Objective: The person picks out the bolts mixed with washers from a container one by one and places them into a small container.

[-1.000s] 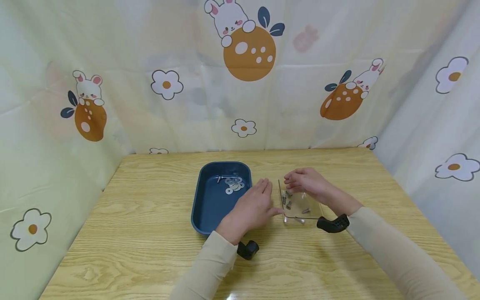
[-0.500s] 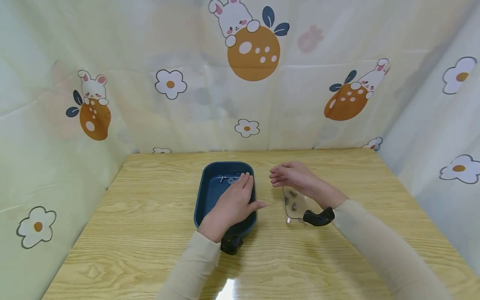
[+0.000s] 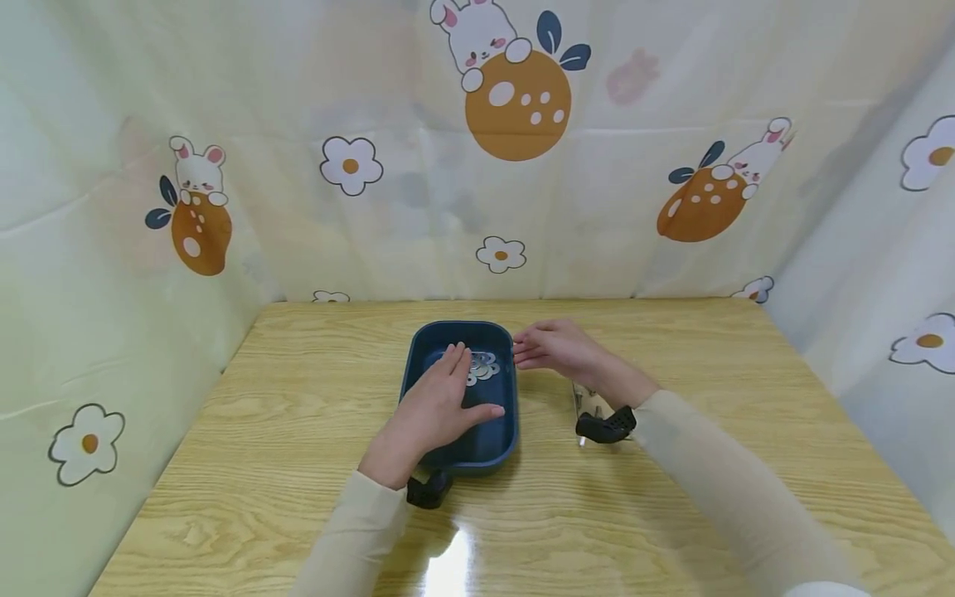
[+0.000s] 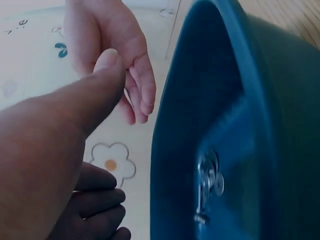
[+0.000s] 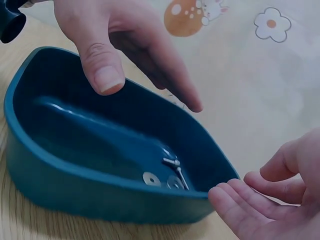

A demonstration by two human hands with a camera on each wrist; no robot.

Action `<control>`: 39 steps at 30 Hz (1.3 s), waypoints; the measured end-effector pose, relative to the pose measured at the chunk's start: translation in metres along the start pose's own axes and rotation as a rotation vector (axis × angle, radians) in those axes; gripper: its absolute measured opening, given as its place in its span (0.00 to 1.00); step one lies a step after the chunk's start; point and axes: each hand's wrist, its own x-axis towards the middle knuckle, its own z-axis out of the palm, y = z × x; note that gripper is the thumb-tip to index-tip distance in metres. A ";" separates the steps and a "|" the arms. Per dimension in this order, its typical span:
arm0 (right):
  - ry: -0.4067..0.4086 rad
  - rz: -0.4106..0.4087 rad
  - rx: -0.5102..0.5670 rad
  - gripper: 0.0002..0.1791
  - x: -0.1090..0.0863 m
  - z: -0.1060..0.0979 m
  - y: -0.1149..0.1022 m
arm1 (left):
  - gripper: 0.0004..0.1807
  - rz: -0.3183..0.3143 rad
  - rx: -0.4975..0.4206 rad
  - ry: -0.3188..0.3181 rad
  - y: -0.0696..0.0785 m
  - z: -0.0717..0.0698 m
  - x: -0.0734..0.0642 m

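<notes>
Both the left hand (image 3: pixel 435 405) and the right hand (image 3: pixel 557 347) are apart, gripping nothing, at opposite sides of the blue tray (image 3: pixel 485 448) on the table (image 3: pixel 298 356); an uneven push could skid or tip it, spilling the loose washers (image 3: pixel 487 372)

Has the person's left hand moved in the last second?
Yes: in the head view, the left hand has moved left against the blue tray. It reached past the right rim; now it hides part of the left side.
</notes>
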 end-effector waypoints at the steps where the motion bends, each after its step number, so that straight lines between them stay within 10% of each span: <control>1: -0.009 -0.005 -0.007 0.22 0.001 0.003 0.000 | 0.56 -0.007 -0.001 0.004 -0.002 -0.001 -0.001; 39: -0.057 0.072 -0.055 0.24 0.059 0.070 0.000 | 0.76 -0.145 -0.081 -0.041 -0.056 -0.004 -0.043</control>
